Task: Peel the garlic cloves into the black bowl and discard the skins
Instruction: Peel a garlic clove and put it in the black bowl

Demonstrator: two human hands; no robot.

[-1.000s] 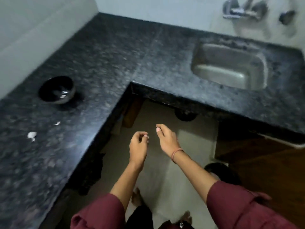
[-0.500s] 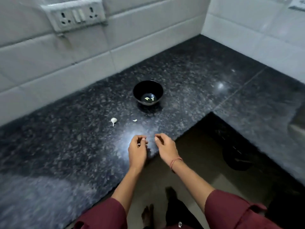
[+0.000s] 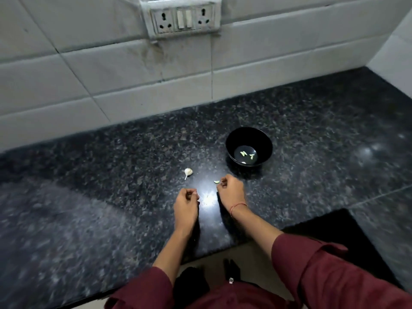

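Black granite flecked with grey makes up the tabletop, which runs along a wall of white tiles and turns a corner at the right. A white socket panel with two outlets and switches between them is set high on that wall. The black bowl stands upright on the tabletop, to the right of centre and well away from the wall. On its glossy bottom lie a few small pale, yellowish peeled cloves, close together. To the left of the bowl, apart from it, a white piece of garlic with a thin stalk pointing toward the person lies on the bare stone. A small pale clove lies nearer the bowl, just beside the right hand, at its fingertips; whether they touch it cannot be told. That hand has its fingers curled under, knuckles up, close above the tabletop just in front of the bowl, and whether anything is inside the curl cannot be told. A thin orange thread circles its wrist. The left hand is beside it, a little nearer the person, with a bright reflection on the stone between the two. Its fingers are also curled, the thumb meeting the fingertips as in a pinch, but what it pinches, if anything, is too small to make out. Both forearms are bare below rolled maroon sleeves.
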